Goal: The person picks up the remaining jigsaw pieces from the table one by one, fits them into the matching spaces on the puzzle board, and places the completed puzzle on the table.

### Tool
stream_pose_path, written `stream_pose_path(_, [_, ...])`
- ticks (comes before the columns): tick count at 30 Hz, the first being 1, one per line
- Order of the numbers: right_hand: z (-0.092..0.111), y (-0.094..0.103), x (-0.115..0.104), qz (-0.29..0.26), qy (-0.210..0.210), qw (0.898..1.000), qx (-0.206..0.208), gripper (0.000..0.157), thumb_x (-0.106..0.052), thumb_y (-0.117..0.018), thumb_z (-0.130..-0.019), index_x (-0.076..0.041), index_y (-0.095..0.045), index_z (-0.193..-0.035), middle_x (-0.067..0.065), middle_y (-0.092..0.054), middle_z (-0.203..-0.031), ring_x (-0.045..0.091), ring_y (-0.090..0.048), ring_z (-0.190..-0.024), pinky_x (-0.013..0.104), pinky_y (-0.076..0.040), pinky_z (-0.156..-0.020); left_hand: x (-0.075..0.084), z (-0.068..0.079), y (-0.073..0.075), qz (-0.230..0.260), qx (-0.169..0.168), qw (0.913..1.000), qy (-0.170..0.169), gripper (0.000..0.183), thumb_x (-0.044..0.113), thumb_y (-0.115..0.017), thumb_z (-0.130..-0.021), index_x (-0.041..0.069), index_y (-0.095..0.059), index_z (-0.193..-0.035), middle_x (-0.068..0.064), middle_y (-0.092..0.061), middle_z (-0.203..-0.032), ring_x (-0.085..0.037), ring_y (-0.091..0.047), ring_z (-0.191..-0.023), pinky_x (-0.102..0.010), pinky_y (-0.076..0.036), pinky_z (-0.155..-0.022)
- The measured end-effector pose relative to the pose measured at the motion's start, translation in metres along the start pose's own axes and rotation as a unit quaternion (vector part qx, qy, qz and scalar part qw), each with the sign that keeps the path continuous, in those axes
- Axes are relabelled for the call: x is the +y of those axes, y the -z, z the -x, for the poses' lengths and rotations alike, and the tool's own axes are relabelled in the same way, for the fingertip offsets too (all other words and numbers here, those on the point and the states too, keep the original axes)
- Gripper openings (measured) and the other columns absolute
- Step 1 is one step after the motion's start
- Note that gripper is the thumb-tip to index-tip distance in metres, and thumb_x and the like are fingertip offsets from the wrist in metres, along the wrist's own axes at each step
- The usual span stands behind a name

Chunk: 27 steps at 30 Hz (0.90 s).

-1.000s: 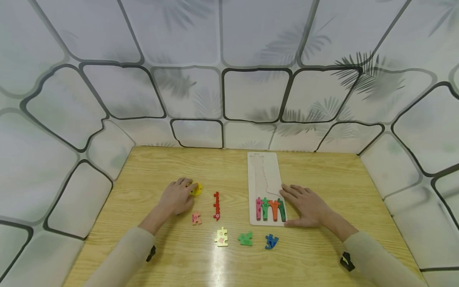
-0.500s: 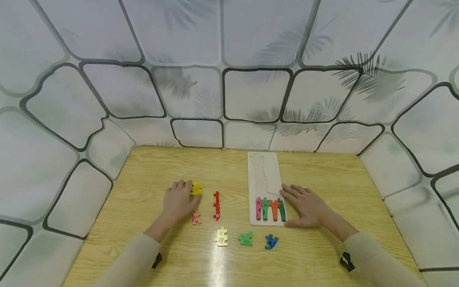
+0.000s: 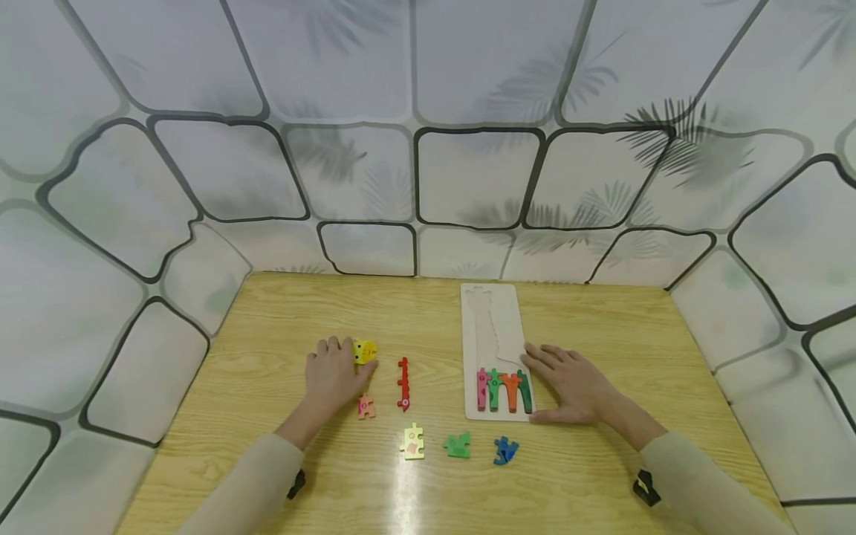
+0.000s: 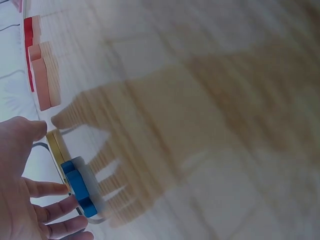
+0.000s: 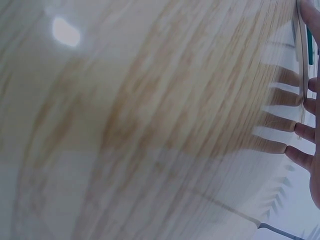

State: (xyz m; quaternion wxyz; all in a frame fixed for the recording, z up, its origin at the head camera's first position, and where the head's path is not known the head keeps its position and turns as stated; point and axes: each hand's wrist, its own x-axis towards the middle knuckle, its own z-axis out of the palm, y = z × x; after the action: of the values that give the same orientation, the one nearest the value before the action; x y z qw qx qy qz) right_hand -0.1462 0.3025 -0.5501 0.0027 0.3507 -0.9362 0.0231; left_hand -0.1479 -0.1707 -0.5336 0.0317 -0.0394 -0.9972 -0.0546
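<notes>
My left hand point(image 3: 333, 375) lies low over the table's left side, fingers loosely extended beside a yellow puzzle piece point(image 3: 365, 352) with face-like markings. In the left wrist view, its fingers reach a blue piece point(image 4: 80, 187), and its thumb is close to the yellow piece's end; whether it grips either is unclear. From the head view the hand hides that blue piece. The right hand point(image 3: 570, 383) rests spread along the right edge of a pale puzzle board point(image 3: 510, 316), which has a long-necked animal recess. Pink, green, orange and dark green leg pieces point(image 3: 512, 391) sit at its bottom.
Between the left hand and the board lies a red strip piece point(image 3: 404, 385). A salmon piece point(image 3: 365, 406) is just below the left hand. Pale yellow point(image 3: 413, 441), green point(image 3: 458, 445) and another blue piece point(image 3: 505, 450) lie nearer the front. A patterned wall point(image 3: 461, 249) encloses the table.
The left hand has shifted slightly right and toward the front, uncovering more of the yellow piece, its thumb now below that piece. The right hand and board stay put.
</notes>
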Motion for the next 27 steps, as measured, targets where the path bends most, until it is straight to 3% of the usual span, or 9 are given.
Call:
stream_pose_path(8, [-0.001,-0.001,0.0,0.001,-0.003,1.0,-0.008,0.11,-0.088,-0.059,-0.082,-0.017,-0.04,-0.164,0.009,-0.039,-0.171,0.039,-0.047,-0.15,0.063,-0.046,-0.114,0.002,-0.003,-0.002,-0.013,-0.006,0.9999,0.002,0.064,0.064,-0.066,-0.095,0.0,-0.062,-0.105,-0.016,-0.057,-0.093,-0.03,-0.047,-0.081,-0.043,-0.047,-0.067])
stream_pose_path(17, [-0.001,-0.001,0.0,-0.001,-0.011,1.0,-0.014,0.111,-0.089,-0.059,-0.082,-0.017,-0.039,-0.164,0.009,-0.038,-0.172,0.039,-0.046,-0.151,0.063,-0.045,-0.115,0.003,-0.008,-0.001,-0.014,-0.026,0.9996,-0.001,0.063,0.063,-0.064,-0.097,0.002,-0.064,-0.113,-0.017,-0.061,-0.1,-0.031,-0.05,-0.086,-0.046,-0.049,-0.074])
stream_pose_path(27, [-0.001,0.0,-0.001,0.0,-0.009,1.0,-0.011,0.11,-0.088,-0.06,-0.082,-0.016,-0.041,-0.163,0.009,-0.039,-0.171,0.038,-0.046,-0.151,0.062,-0.045,-0.115,0.0,-0.014,-0.004,-0.008,-0.021,0.9992,-0.033,0.066,0.058,-0.066,-0.097,0.001,-0.065,-0.129,-0.024,-0.067,-0.121,-0.042,-0.062,-0.115,-0.057,-0.056,-0.095])
